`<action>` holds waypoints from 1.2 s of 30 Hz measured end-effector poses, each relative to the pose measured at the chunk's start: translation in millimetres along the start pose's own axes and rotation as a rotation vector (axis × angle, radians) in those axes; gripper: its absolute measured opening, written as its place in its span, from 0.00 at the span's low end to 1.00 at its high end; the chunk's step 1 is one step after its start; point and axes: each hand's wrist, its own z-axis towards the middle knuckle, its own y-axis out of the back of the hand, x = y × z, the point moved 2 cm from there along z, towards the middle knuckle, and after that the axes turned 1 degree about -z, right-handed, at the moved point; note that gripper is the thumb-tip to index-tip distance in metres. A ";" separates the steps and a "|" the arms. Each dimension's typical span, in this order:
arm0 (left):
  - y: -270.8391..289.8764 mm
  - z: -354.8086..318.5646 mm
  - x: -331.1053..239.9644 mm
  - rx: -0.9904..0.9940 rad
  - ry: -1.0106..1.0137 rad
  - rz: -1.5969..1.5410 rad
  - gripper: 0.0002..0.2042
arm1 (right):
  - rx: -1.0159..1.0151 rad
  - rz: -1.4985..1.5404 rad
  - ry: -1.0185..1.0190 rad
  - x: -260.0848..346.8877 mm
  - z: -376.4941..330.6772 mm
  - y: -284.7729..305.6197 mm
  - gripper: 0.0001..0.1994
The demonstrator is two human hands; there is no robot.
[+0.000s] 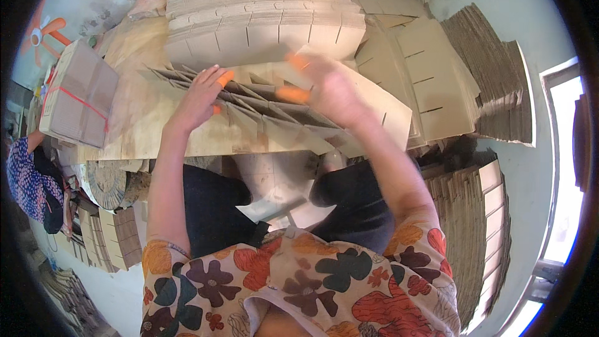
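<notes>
A cardboard divider (274,112) made of interlocked slotted strips lies partly collapsed along the front of the wooden table. My left hand (198,101) is closed over its left part, fingers on the far side and thumb on the near side. Orange covers sit on some of my fingertips. Over the divider's right part, my right hand (334,92) is smeared by motion, also with orange fingertip covers; whether its fingers hold a strip cannot be made out. A flat slotted cardboard sheet (380,97) lies beneath and beside my right forearm.
Behind the divider, a tall stack of slotted cardboard strips (268,31) spans the wooden table (134,106). More sheets (437,81) lie at the right. A taped carton (81,97) stands at the left edge. Another person's spotted sleeve (28,171) shows far left, below an orange fan (40,34).
</notes>
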 end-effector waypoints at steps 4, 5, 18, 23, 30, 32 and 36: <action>-25.6 10.1 22.3 -0.020 -0.065 -0.055 0.24 | 0.002 -0.245 -0.377 -101.0 -24.1 53.5 0.34; -31.3 14.7 24.5 -0.022 -0.085 -0.079 0.23 | 0.207 -0.189 -0.496 -112.3 -28.4 62.7 0.33; -26.8 2.8 12.0 -0.152 -0.128 0.073 0.06 | 0.818 0.438 -0.977 -168.8 -112.7 15.7 0.13; -18.7 -23.4 -1.4 -0.183 -0.069 0.114 0.03 | 0.905 0.498 -0.894 -134.4 -119.5 21.0 0.19; 51.2 -115.2 -20.0 -0.364 -0.131 0.349 0.08 | 0.141 0.738 -0.802 -147.4 -111.3 71.7 0.19; 76.0 -154.1 -13.3 -0.421 -0.036 0.391 0.10 | -0.125 0.980 -0.660 -146.2 -111.1 82.7 0.16; 92.1 -238.3 23.0 -0.556 0.273 0.572 0.14 | -0.339 1.243 -0.424 -124.8 -87.8 104.0 0.13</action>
